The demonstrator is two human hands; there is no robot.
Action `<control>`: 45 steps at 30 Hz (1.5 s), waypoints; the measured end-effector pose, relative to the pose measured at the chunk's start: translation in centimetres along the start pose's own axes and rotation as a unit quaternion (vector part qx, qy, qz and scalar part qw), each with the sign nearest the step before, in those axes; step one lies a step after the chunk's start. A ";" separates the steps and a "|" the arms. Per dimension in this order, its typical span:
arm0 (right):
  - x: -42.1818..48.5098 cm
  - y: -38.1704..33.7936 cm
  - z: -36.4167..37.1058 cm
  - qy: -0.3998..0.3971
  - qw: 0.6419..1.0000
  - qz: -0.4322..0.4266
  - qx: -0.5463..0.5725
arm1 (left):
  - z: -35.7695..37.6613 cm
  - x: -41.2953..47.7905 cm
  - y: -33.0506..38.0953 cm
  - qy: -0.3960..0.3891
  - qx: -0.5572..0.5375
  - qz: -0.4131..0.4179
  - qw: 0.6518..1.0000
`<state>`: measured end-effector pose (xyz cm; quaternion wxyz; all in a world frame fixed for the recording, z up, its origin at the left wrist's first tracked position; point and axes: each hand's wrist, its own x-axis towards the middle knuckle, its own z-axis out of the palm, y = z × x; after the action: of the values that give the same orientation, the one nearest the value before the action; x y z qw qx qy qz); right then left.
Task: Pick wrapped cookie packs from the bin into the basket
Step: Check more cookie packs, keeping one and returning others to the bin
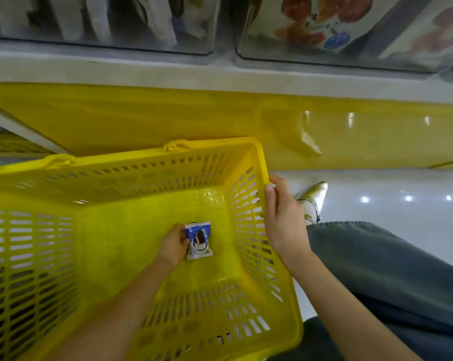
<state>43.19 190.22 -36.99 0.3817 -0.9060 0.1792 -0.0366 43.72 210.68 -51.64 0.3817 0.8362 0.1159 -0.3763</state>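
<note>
left hand (pixel 172 246) pinches cookie pack (pixel 199 241) (low inside) | right hand (pixel 285 220) grips basket (pixel 142 178) rim

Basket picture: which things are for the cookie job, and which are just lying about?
For the job: yellow slotted plastic basket; blue-and-white wrapped cookie pack, held low inside it by the left hand; right hand gripping the basket's rim.
Just about: pale pointed shoe; grey-blue denim trouser leg; glossy white floor; yellow shelf panel.
</note>
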 end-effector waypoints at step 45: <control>17.8 -40.4 3.7 -0.130 0.915 -0.244 -0.295 | -33.2 -17.9 16.3 0.407 0.348 0.461 0.708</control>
<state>72.58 212.45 -12.36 0.0964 -0.9897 -0.0962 0.0434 57.16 225.33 -15.72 0.1056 0.9314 -0.2785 0.2094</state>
